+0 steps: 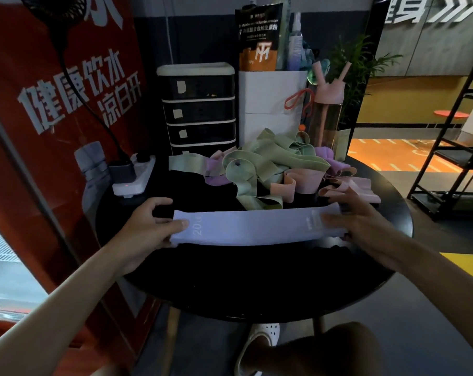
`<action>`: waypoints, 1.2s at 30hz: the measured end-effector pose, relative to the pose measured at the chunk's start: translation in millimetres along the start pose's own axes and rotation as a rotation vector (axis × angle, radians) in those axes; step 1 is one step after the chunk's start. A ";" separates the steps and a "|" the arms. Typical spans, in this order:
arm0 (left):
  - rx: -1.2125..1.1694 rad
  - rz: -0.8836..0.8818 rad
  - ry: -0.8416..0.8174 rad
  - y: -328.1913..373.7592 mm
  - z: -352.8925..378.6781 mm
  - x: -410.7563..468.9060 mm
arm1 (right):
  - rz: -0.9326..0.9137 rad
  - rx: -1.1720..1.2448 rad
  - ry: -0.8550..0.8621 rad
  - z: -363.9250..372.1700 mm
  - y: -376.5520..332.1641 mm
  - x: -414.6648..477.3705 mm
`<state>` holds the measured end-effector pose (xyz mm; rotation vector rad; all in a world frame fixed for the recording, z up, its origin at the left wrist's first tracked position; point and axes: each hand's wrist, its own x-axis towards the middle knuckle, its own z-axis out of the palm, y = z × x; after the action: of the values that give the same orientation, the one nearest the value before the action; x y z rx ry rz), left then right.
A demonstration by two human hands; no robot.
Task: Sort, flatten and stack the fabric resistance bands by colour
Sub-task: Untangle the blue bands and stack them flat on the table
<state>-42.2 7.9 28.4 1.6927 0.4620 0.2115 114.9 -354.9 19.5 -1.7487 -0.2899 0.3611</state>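
- Lavender band (pixel 251 226) lies flat across the front of the black surface (pixel 230 275), stretched between both hands.
- Left hand (pixel 148 229) pinches its left end: thumb on top, fingers (pixel 163 202) curled round the end.
- Right hand (pixel 365 226) grips the right end the same way.
- Band: smooth, one wide strip, "20" printed near the left end.
- Unsorted pile (pixel 270 164) of green, peach, pink and purple bands sits just behind.
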 end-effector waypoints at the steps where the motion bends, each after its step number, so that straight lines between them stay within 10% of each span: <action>1: 0.012 -0.054 0.007 1.9 -0.7 -0.2 | 0.070 0.000 -0.027 -0.2 -2.1 2.0; 8: 0.145 -0.124 0.004 12.0 0.8 -1.9 | 0.067 -0.897 -0.206 2.8 -7.3 6.3; 14: 0.398 0.231 -0.053 71.3 9.6 -17.3 | -0.195 -1.471 -0.220 6.2 -50.1 6.1; 20: 0.617 0.527 -0.206 149.2 25.3 -40.8 | -0.371 -0.395 -0.479 75.2 -137.5 -20.2; 27: 0.632 0.615 -0.175 191.9 10.3 -61.1 | -0.506 -0.382 -0.511 110.7 -183.6 -20.1; 31: 0.275 0.627 0.109 174.0 7.3 -59.4 | -0.574 -0.235 -0.352 126.6 -199.7 -16.4; 36: 0.084 0.453 0.073 111.9 31.1 -59.7 | -0.653 -0.057 -0.214 144.3 -216.5 -7.7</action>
<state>-63.4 -57.7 139.4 1.8603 0.1349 0.5917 51.5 -183.9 205.2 -1.5677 -0.9998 0.0609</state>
